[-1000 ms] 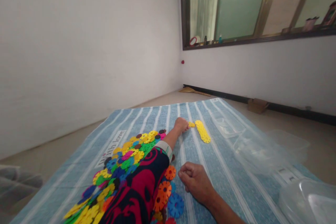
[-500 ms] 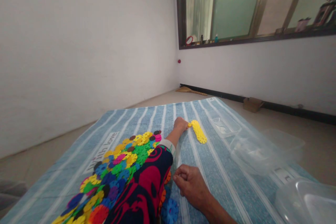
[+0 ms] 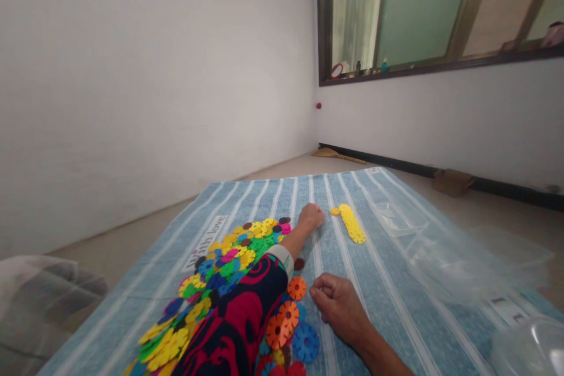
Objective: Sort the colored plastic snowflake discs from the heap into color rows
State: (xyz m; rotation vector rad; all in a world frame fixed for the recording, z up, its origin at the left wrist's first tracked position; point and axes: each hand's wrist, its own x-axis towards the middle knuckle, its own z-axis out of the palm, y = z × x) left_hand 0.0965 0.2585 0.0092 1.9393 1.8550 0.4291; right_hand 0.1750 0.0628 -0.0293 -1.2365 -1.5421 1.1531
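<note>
A row of yellow discs (image 3: 352, 224) lies just right of the left hand (image 3: 312, 217), a darker yellow disc (image 3: 335, 211) between them, and beyond the loosely closed right hand (image 3: 340, 305); whether the left grips anything, I cannot tell.

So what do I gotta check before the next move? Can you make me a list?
1. Left hand apart from the yellow row: ok, there's a gap.
2. Darker yellow piece beside the row: ok.
3. Nothing inside the left hand: cannot tell, its fingertips are hidden.
4. Nothing inside the right hand: cannot tell, its fingers are curled.
5. Whole colourful pile easy to see: not ok, the sleeve hides part.
</note>
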